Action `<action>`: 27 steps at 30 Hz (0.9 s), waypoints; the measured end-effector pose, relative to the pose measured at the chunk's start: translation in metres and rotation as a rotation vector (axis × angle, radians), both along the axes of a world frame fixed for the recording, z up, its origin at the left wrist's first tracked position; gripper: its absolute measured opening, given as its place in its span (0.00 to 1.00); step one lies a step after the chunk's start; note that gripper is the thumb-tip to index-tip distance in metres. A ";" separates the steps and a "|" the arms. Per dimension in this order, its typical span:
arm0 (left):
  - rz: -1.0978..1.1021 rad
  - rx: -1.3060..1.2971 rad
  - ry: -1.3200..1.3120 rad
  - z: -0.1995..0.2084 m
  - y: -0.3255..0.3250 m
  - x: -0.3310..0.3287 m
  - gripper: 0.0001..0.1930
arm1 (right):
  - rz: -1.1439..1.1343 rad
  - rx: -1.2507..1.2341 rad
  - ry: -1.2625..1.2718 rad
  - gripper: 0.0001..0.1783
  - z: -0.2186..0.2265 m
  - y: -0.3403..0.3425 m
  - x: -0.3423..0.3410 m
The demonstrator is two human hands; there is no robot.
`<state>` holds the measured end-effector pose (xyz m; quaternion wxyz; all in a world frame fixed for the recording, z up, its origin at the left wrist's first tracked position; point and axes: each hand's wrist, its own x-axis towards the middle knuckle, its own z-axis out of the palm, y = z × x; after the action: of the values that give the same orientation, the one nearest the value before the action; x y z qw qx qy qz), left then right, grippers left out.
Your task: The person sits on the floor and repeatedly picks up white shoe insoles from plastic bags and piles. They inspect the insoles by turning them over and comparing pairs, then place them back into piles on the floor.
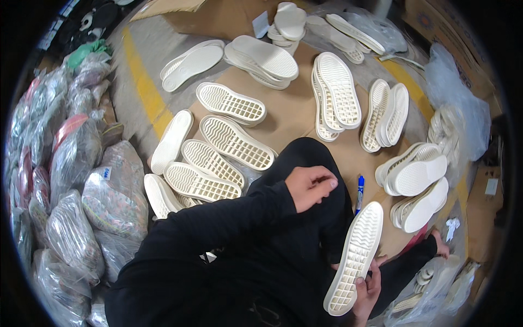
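A cream-white shoe sole (357,253) stands tilted in my right hand (369,289), its treadless side with wavy ribs and square cells facing up. My right thumb and fingers grip it by the edge near its lower end. My left hand (311,188) hovers over or rests on my dark-trousered knee, fingers loosely bent, with nothing visible in it. Just beyond the held sole's upper end, a blue marker pen (360,193) lies on the brown cardboard sheet (294,117).
Several soles lie to my left (237,143), and stacked soles (338,92) stand ahead and to the right (419,171). Clear plastic bags (117,191) of patterned material pile up at far left. Cardboard boxes (190,22) stand at the back. A plastic bag (427,294) with soles sits lower right.
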<state>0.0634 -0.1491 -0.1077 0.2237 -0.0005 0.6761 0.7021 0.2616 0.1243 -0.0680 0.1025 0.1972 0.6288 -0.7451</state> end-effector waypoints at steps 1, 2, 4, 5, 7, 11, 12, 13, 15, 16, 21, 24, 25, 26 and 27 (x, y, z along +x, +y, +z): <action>-0.052 -0.046 0.053 -0.001 0.000 -0.002 0.15 | -0.003 -0.024 -0.016 0.37 0.006 -0.006 -0.009; -0.082 -0.059 0.050 -0.001 0.001 -0.003 0.16 | -0.011 0.023 0.009 0.37 0.009 -0.015 -0.016; -0.138 -0.001 -0.023 -0.003 0.004 -0.007 0.18 | -0.063 0.141 0.071 0.35 0.010 -0.029 -0.031; -0.188 0.084 -0.129 -0.003 0.005 -0.007 0.21 | -0.070 0.190 0.111 0.36 0.010 -0.036 -0.036; -0.323 0.380 -0.301 -0.003 0.008 -0.003 0.27 | -0.016 0.268 0.146 0.38 0.006 -0.045 -0.050; -0.083 0.472 -0.130 -0.005 0.012 0.015 0.26 | 0.165 0.388 0.213 0.25 -0.004 -0.045 -0.118; 0.054 0.413 -0.234 -0.006 0.008 0.018 0.24 | 0.187 0.412 0.152 0.20 -0.006 -0.037 -0.152; 0.165 0.407 -0.154 -0.008 0.004 0.019 0.20 | 0.131 0.562 0.112 0.18 -0.012 -0.034 -0.185; 0.251 0.369 -0.111 -0.013 -0.014 0.018 0.21 | 0.148 0.514 0.188 0.17 -0.028 -0.037 -0.254; 0.283 0.387 -0.055 -0.015 -0.024 0.016 0.21 | 0.262 0.629 0.243 0.21 -0.038 -0.040 -0.291; 0.294 0.284 -0.088 -0.040 -0.058 -0.013 0.22 | 0.151 1.120 0.174 0.35 -0.104 -0.109 -0.416; 0.387 0.299 -0.144 -0.054 -0.057 -0.022 0.23 | 0.364 0.768 -0.094 0.35 -0.107 -0.097 -0.441; 0.400 0.296 -0.158 -0.057 -0.055 -0.022 0.23 | 0.426 0.556 -0.169 0.35 -0.103 -0.088 -0.438; 0.410 0.287 -0.144 -0.061 -0.054 -0.021 0.23 | 0.399 0.509 -0.099 0.33 -0.099 -0.078 -0.426; 0.404 0.283 -0.132 -0.063 -0.054 -0.021 0.23 | 0.333 0.475 -0.024 0.32 -0.094 -0.066 -0.401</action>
<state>0.0423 -0.2031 -0.1708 0.1203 -0.1501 0.5413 0.8185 -0.1399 0.0582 -0.1617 0.1819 0.1184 0.8082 -0.5474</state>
